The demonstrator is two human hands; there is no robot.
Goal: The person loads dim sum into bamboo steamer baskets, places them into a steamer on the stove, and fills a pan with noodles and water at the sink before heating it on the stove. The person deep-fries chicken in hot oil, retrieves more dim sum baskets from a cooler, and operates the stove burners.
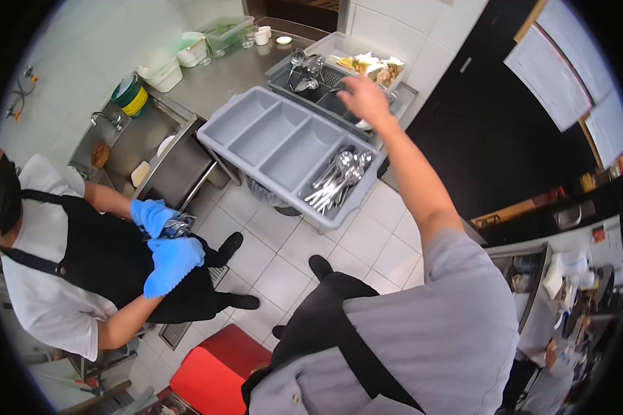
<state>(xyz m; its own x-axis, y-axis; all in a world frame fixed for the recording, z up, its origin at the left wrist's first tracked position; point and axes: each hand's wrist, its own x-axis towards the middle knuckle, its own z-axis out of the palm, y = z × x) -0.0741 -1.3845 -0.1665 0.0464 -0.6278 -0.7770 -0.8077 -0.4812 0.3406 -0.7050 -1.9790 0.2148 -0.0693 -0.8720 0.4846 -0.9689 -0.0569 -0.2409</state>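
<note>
My right hand [364,101] reaches over a dark grey perforated basket [284,84] on the steel counter. Its fingers are bent and slightly apart, and I make out nothing held between them. Ladles and large spoons [306,71] lie in the basket's left part. In front of it is a grey cutlery tray [264,166] with several compartments. Metal spoons and other cutlery [340,178] fill the compartment nearest my arm; the others hold nothing. My left hand is out of view.
A co-worker's blue-gloved hands [173,257] hold metal cutlery by the sink [135,131]. Behind the basket, a clear tub [339,45] contains food scraps. White containers [163,74] line the wall. A red bin [218,366] stands on the tiled floor near my feet.
</note>
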